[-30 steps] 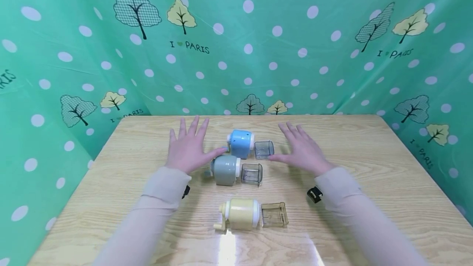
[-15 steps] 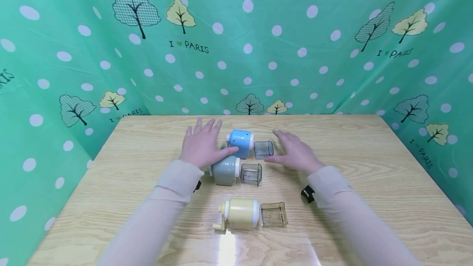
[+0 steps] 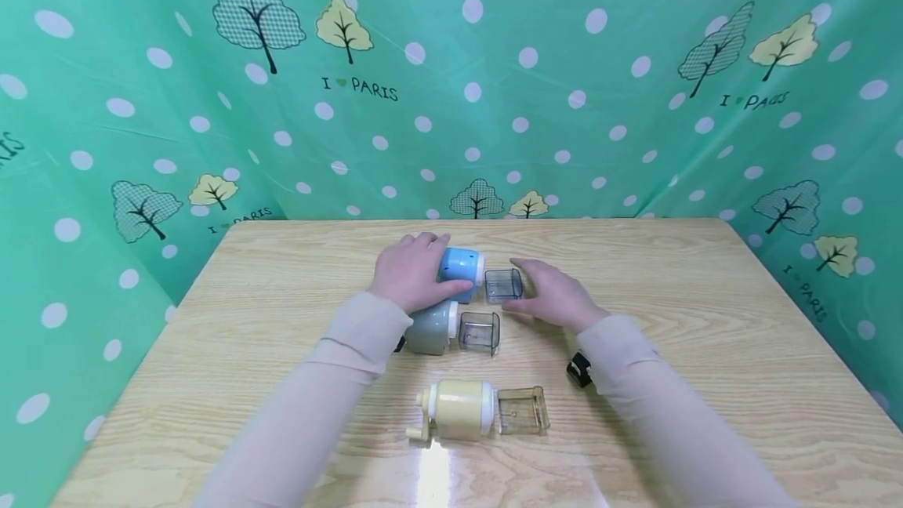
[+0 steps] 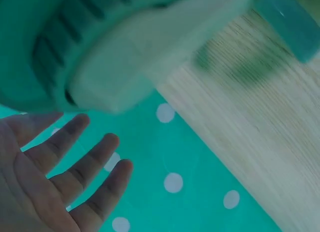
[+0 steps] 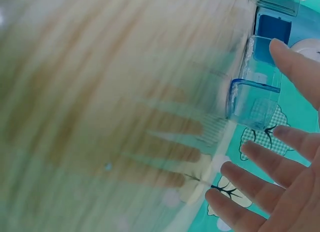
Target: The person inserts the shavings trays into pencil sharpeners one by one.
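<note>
A blue crank pencil sharpener (image 3: 462, 266) lies on the table, its clear shavings drawer (image 3: 503, 286) pulled out just to its right. My left hand (image 3: 412, 273) reaches over the sharpener's left end, thumb in front and fingers behind, hiding its crank. The left wrist view shows that hand's fingers (image 4: 92, 164) spread and extended, below a large blurred ridged ring and crank (image 4: 130, 56). At the drawer's right side is my right hand (image 3: 557, 296), thumb and fingers apart around its end. Seen from the right wrist, the clear drawer (image 5: 257, 99) is near the thumb, fingers loosely spread.
A grey sharpener (image 3: 429, 328) with its clear drawer (image 3: 480, 332) lies just in front of the blue one, under my left wrist. Nearer me is a cream sharpener (image 3: 460, 410) with a brownish drawer (image 3: 523, 410). A green dotted curtain (image 3: 451, 100) hangs behind the wooden table (image 3: 670, 281).
My left hand has moved right, onto the blue sharpener's left end, its fingers closer together. My right hand has moved left to the clear drawer, narrowing slightly. The sharpeners stay put.
</note>
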`<action>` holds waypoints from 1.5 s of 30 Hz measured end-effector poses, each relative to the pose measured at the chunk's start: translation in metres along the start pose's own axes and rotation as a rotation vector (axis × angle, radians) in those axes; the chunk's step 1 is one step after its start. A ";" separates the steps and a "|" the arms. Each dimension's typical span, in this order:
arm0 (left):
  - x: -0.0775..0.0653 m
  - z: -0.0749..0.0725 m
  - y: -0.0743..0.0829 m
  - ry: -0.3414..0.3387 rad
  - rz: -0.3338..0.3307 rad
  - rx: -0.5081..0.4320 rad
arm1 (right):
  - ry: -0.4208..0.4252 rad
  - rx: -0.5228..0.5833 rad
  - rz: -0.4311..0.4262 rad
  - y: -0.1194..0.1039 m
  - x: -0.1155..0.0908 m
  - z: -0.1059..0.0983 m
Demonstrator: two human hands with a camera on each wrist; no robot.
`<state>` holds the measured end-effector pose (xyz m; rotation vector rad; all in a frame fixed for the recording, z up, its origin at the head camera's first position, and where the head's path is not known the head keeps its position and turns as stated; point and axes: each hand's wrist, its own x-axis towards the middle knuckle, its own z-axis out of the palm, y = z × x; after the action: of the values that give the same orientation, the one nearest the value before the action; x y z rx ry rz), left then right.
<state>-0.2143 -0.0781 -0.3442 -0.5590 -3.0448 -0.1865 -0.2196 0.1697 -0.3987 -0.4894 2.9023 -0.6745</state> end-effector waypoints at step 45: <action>0.018 0.003 0.028 -0.045 0.012 0.017 | -0.029 -0.066 0.068 -0.015 0.007 0.003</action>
<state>-0.2209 -0.0459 -0.3428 -0.5884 -3.0825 -0.1490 -0.2213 0.1532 -0.3950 -0.4021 2.9070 -0.5593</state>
